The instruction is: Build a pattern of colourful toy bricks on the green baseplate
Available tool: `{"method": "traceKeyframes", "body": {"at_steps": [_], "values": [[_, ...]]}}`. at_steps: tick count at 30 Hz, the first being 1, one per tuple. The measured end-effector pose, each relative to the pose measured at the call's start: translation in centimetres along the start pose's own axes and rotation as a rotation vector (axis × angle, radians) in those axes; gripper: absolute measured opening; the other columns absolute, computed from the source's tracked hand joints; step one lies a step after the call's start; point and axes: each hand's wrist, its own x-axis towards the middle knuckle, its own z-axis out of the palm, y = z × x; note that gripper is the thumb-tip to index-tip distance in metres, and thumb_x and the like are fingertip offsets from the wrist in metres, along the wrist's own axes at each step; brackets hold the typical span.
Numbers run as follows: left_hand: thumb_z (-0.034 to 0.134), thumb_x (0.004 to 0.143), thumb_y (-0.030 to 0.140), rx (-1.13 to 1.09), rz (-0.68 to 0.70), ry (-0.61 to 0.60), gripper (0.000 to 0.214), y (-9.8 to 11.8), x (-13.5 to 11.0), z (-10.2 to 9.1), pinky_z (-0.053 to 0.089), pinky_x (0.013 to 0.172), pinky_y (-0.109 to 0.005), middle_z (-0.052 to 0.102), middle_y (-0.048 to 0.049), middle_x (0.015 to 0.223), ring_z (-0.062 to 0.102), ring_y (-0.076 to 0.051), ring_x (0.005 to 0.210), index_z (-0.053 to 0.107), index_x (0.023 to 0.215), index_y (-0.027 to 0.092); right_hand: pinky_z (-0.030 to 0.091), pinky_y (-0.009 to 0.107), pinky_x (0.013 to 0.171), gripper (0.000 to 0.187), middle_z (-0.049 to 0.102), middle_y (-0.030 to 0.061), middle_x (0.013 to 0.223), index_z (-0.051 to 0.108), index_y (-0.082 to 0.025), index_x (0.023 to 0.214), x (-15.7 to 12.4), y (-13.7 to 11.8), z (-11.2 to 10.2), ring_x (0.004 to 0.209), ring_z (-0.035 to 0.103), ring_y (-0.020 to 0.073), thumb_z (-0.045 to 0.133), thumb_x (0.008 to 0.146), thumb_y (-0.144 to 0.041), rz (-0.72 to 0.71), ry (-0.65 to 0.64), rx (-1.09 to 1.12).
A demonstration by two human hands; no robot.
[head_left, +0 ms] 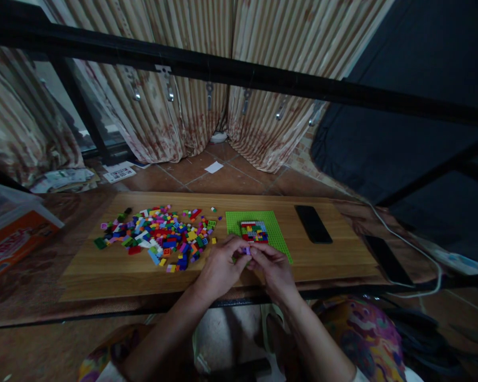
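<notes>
My left hand (223,267) and my right hand (274,267) meet over the front edge of a green baseplate (278,233). Between their fingertips is a small purple toy brick (247,251), pinched from both sides; the fingers partly cover it. Just beyond the fingers, a multicoloured block of joined bricks (255,230) sits on the baseplate, with red, white, light blue and yellow pieces. To the left of my left hand spreads a pile of loose toy bricks (165,233) in many colours.
The wooden board (135,284) carries the bricks and a black phone (313,224). Farther right lies a second dark phone (387,260) beside a white cable (438,276). At far left stands a plastic tub (16,228). A black metal bar (239,71) crosses before striped curtains (191,32).
</notes>
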Motion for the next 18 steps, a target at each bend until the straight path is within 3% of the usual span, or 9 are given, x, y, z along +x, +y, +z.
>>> {"method": "traceKeyframes", "body": {"at_steps": [11,18], "values": [[0.054,0.082,0.008,0.104,0.029,0.011,0.013,-0.6,-0.5,1.0,0.047,0.074,-0.027,0.063,-0.0021,0.089,0.061,-0.015,0.085,0.058,0.085,0.02,0.048,0.018,0.05,0.03,0.07,0.0,0.071,0.074,-0.018,0.074,0.0,-0.2,0.2,0.056,0.059,0.0081,0.088,0.049,-0.026,0.175,0.138,0.194],[0.054,0.082,0.01,0.007,0.047,0.076,0.011,-1.0,-0.4,1.5,0.049,0.08,-0.029,0.064,-0.0026,0.089,0.062,-0.016,0.088,0.058,0.085,0.02,0.049,0.02,0.051,0.028,0.07,0.0008,0.071,0.073,-0.017,0.074,0.1,0.1,0.6,0.056,0.058,0.0082,0.087,0.051,-0.023,0.213,0.149,0.267]]}}
